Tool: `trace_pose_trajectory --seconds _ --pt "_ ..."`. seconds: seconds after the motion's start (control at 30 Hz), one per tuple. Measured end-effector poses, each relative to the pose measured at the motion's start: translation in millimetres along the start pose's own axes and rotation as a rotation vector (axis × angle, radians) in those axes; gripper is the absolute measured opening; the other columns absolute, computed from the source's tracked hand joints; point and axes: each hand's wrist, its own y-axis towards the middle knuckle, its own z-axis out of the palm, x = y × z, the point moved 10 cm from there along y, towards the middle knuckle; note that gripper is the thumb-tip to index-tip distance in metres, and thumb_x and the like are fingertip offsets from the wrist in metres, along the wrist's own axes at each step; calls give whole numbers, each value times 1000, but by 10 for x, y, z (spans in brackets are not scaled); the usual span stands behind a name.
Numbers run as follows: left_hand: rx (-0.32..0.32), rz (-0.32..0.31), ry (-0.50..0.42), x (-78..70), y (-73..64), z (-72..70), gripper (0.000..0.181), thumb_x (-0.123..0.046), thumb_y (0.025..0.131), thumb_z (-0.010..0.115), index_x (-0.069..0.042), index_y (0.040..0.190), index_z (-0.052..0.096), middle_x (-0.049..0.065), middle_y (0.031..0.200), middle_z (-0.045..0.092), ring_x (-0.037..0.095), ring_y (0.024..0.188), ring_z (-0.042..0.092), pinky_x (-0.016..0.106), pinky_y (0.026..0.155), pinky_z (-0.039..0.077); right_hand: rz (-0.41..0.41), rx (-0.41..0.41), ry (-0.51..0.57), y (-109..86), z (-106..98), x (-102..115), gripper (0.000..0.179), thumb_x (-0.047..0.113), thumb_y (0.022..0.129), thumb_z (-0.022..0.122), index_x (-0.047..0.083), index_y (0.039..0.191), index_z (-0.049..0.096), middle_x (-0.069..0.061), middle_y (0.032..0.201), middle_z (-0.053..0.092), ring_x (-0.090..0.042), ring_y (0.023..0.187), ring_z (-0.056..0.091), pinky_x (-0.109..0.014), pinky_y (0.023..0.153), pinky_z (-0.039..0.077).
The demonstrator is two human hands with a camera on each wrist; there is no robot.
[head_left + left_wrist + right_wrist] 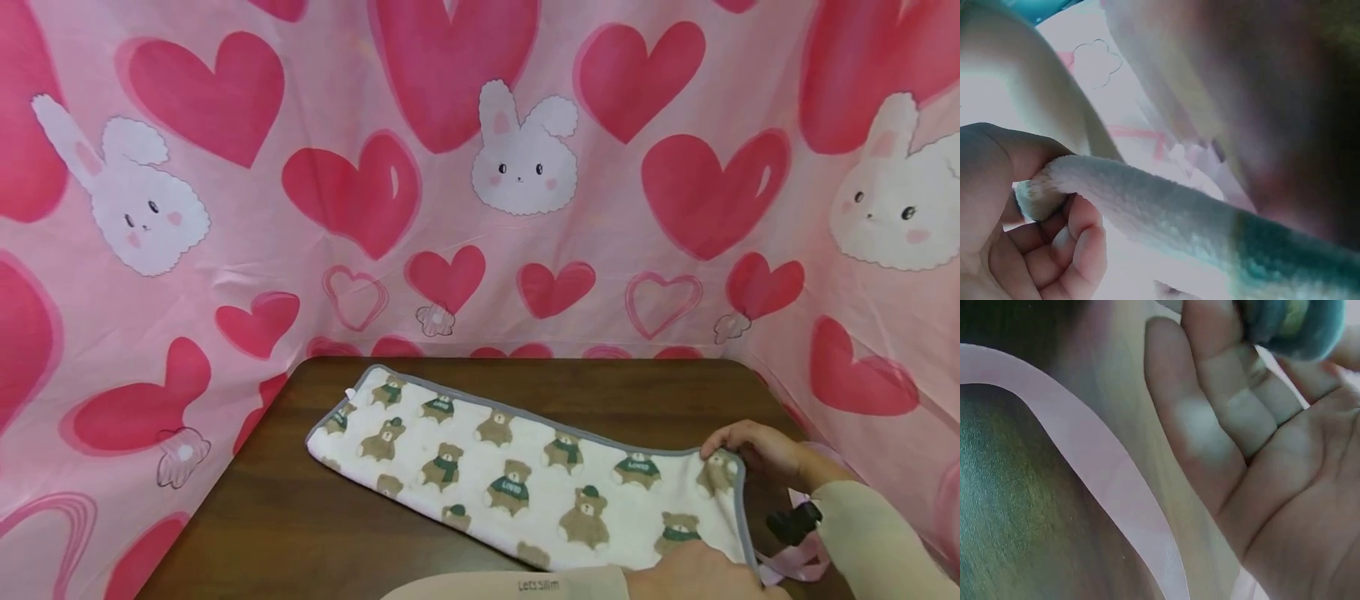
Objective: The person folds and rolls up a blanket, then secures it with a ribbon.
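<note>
A white plush blanket (480, 467) printed with brown bears in green lies slantwise on the table, its long edge bound in grey and one end toward the back left. My right hand (761, 454) pinches its far right corner; in the right wrist view the grey binding (1297, 331) sits between thumb and fingers. At the near right, my left hand (697, 571) is cut off by the frame's bottom. The left wrist view shows that left hand (1041, 231) pinching a rolled-over edge of the plush fabric (1147, 194) between thumb and fingers.
A dark brown wooden table (247, 508) carries the blanket. A pink ribbon (795, 562) lies loosely at the right by the right wrist, where a black device (793, 523) is worn. Pink curtains (600, 225) with hearts and rabbits stand around the table.
</note>
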Motion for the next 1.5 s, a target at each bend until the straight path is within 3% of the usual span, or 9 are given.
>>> trace_pose_trajectory --seconds 0.13,0.3,0.63,0.83,0.97,1.03,1.2,1.4,1.5 --pt "9 -18 39 23 -6 -95 26 -48 89 63 -38 111 54 -28 78 53 -12 60 40 15 51 31 -67 48 35 -7 -27 -7 49 -21 81 33 -7 119 61 -8 104 70 -20 89 67 -38 74 56" --pt "-22 -24 33 63 -34 -223 19 -47 93 58 -34 108 53 -26 79 52 -11 61 42 16 50 32 -73 3 -69 -23 -117 -62 40 -15 86 52 2 119 64 -4 104 70 -15 90 65 -35 72 56" --pt "-156 0 121 105 -50 -502 13 -40 97 56 -31 107 54 -24 74 51 -13 62 43 14 45 27 -80 -77 -55 -105 -296 -1 35 -10 94 44 -3 122 63 5 123 62 -11 107 58 -46 81 54" --pt "-136 -10 63 121 -22 -568 17 -42 97 56 -32 112 55 -26 83 58 -14 65 46 10 48 29 -125 -36 -73 -173 -303 108 35 -11 96 38 -10 123 59 3 135 56 -10 117 54 -47 86 52" --pt "-86 17 -60 102 2 -586 29 -40 99 54 -30 126 52 -26 92 58 -16 74 48 7 59 34 -128 -67 -87 -211 -333 178 34 -7 98 37 -6 120 63 0 134 58 -11 118 54 -43 87 51" --pt "-106 33 -100 96 4 -648 25 -36 100 53 -28 124 53 -25 90 57 -16 74 47 6 62 34 -194 -29 -48 -207 -316 264 38 -11 97 33 -6 120 63 -6 136 56 -16 119 55 -42 87 51" --pt "-242 55 -22 65 -12 -880 9 -33 101 52 -29 102 60 -26 76 52 -17 69 43 4 59 31 -377 125 56 -226 -243 476 54 -22 92 19 -6 124 58 -19 136 54 -27 123 53 -39 91 49" --pt "-191 63 -98 31 9 -916 12 -35 101 52 -26 106 58 -25 80 52 -15 71 42 4 68 34 -242 169 321 -308 -216 434 54 -11 97 15 1 128 58 -17 137 53 -29 123 53 -47 91 48" --pt "-183 86 -133 6 11 -927 14 -34 101 52 -24 109 57 -24 84 54 -16 73 43 4 71 35 -237 157 309 -349 -232 472 54 -11 97 16 2 128 58 -17 135 55 -28 123 53 -46 93 47"
